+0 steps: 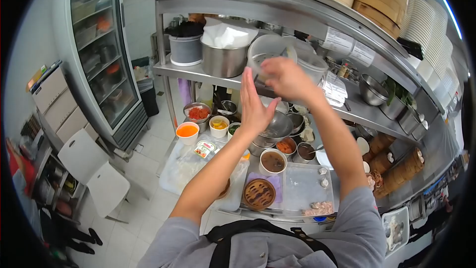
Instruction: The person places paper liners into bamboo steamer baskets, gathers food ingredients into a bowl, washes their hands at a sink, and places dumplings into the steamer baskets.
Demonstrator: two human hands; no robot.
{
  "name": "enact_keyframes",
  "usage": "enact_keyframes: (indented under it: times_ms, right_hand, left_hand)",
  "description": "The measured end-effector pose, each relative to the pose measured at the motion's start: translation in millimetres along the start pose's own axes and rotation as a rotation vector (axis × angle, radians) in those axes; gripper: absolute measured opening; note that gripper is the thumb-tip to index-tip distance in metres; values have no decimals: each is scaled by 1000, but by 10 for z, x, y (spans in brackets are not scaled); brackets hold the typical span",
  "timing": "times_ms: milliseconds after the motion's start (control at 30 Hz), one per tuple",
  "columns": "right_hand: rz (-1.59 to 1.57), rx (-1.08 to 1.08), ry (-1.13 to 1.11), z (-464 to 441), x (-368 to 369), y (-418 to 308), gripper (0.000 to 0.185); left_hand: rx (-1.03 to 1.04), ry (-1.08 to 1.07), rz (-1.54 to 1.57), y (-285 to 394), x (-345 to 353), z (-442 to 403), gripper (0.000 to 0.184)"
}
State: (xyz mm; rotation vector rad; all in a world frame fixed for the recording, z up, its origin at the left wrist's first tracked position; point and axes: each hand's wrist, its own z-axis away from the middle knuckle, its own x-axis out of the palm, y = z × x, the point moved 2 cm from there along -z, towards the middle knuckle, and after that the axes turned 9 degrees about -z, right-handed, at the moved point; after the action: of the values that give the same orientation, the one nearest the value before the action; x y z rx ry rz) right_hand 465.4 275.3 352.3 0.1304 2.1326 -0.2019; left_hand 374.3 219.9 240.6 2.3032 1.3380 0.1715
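My left hand (255,108) is raised over the worktop, fingers stretched upward and thumb apart, holding nothing. Just right of it and higher, my right hand (288,80) is bent at the wrist and smeared by motion; whether its fingers hold anything does not show. Behind the right hand, a clear plastic tub (258,49) stands on the steel shelf, partly covered by the hand. Below the hands are a metal bowl (277,126), a white tub of brown liquid (272,162) and a tub of orange food (187,131). A round wooden steamer (259,193) rests on a purple cloth.
A steel pot with white paper (225,60) and a grey bucket (185,49) stand on the shelf. Bamboo steamers (379,0) are stacked above. A clear tray (302,181) holds pinkish food. At left are a white chair (96,176) and a glass-door fridge (99,44).
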Motion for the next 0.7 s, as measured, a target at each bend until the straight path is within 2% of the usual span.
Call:
enact_keyframes:
  times_ms: [33, 67, 133, 233, 267, 300, 367, 400, 467, 600, 700]
  right_hand:
    - [115, -129, 40, 132, 25, -152, 30]
    - [119, -132, 44, 235, 9, -251, 30]
    - [-203, -10, -8, 363, -53, -383, 37]
    - [-121, 45, 56, 309, -218, -345, 46]
    - [-80, 36, 13, 266, -231, -342, 50]
    - [-77, 41, 18, 226, -246, -334, 50]
    - [-24, 48, -223, 146, -219, -318, 51]
    - [-26, 50, -224, 94, -220, -290, 51]
    - [-33, 49, -369, -22, -175, -233, 49]
    - [-21, 155, -437, -135, -173, -229, 48]
    - [-46, 34, -439, -175, -203, -250, 40]
  left_hand:
    - [9, 64, -11, -15, 74, -43, 101]
    - [15, 67, -11, -21, 86, -70, 101]
    - [48, 128, 60, -40, 73, -83, 108]
    - [32, 152, 181, -88, 137, -49, 109]
    - [68, 179, 165, -113, 141, -28, 108]
    - [72, 174, 170, -108, 146, -26, 108]
    - [136, 228, 133, -90, 141, -15, 107]
    - [133, 226, 133, -95, 141, -3, 107]
    - [158, 173, 123, -118, 136, -3, 106]
    - [208, 198, 62, -104, 122, -15, 111]
    - [218, 218, 65, -120, 131, -19, 109]
